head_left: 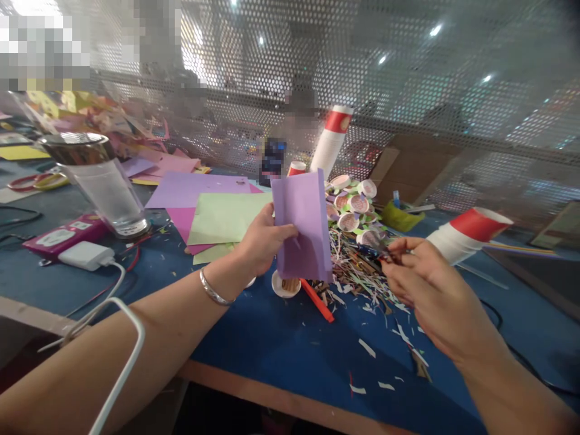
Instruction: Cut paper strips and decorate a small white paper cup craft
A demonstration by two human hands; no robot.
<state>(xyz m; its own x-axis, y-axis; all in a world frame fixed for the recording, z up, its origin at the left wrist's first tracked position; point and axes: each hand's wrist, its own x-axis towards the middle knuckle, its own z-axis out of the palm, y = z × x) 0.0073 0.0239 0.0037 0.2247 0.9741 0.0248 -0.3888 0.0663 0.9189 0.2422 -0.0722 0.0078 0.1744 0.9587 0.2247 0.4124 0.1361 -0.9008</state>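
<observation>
My left hand point(260, 241) is closed on a folded lilac sheet of paper point(303, 226) and holds it upright above the blue table point(281, 344). My right hand point(423, 281) is to the right of the sheet, its fingers pinched round a small dark tool point(378, 254) that I cannot make out clearly. A silver bangle point(212, 290) sits on my left wrist. Below the sheet lie a small white cup point(285, 285) and a red stick point(317, 300). Paper shreds point(357, 272) are heaped between my hands.
Green, pink and lilac sheets point(217, 217) lie behind my left hand. A glass jar with a metal lid point(97, 181), a pink device point(63, 234) and a white charger with cable point(86, 255) stand at left. Stacks of red-and-white paper cups point(462, 235) point(333, 142) and decorated cup bottoms point(356, 205) lie at the back.
</observation>
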